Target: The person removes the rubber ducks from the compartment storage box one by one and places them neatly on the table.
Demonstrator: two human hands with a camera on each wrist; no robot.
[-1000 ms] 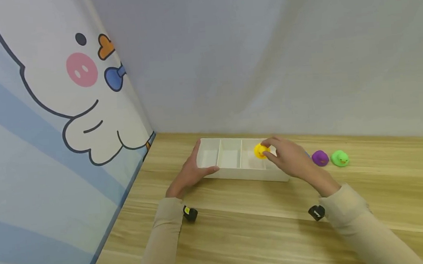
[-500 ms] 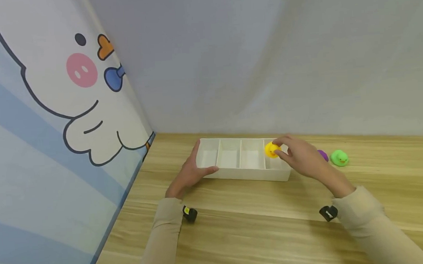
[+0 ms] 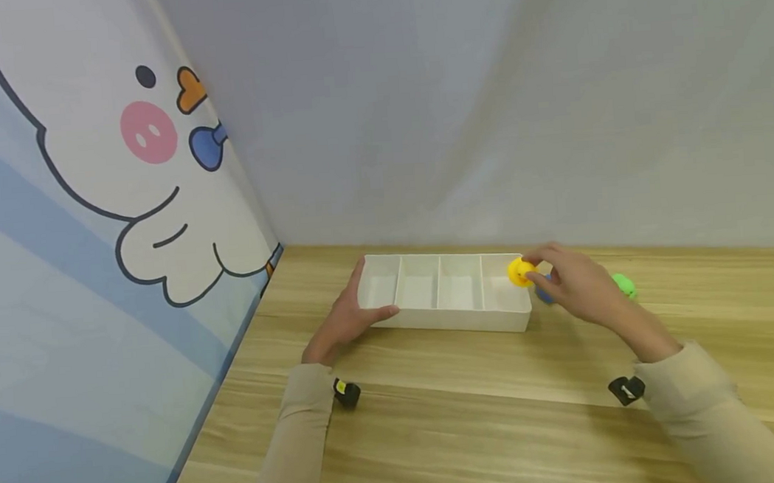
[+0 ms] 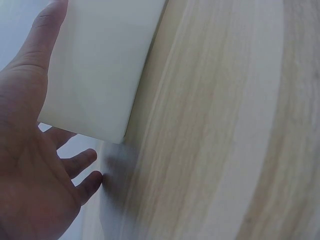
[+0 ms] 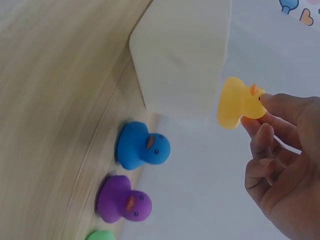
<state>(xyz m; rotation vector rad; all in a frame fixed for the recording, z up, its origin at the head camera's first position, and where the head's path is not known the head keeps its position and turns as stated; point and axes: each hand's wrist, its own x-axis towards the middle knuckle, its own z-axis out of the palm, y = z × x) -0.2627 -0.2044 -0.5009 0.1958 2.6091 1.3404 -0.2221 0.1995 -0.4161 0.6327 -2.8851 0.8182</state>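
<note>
A white box split into several compartments stands on the wooden table. My left hand holds its left end, thumb along the front wall and the other fingers around the end. Between thumb and fingertips my right hand pinches a yellow rubber duck by its head. In the head view the duck overlaps the back right corner of the box; the right wrist view shows it raised above the box's rim. All compartments in sight are bare inside.
A blue duck, a purple duck and a green duck stand in a row right of the box. The right hand hides the purple one in the head view. A pale curtain hangs behind the table, a printed one at left.
My right hand has carried the yellow duck rightward, from over the third compartment to the box's right end, covering the purple duck and uncovering the blue one. The left hand has stayed put.
</note>
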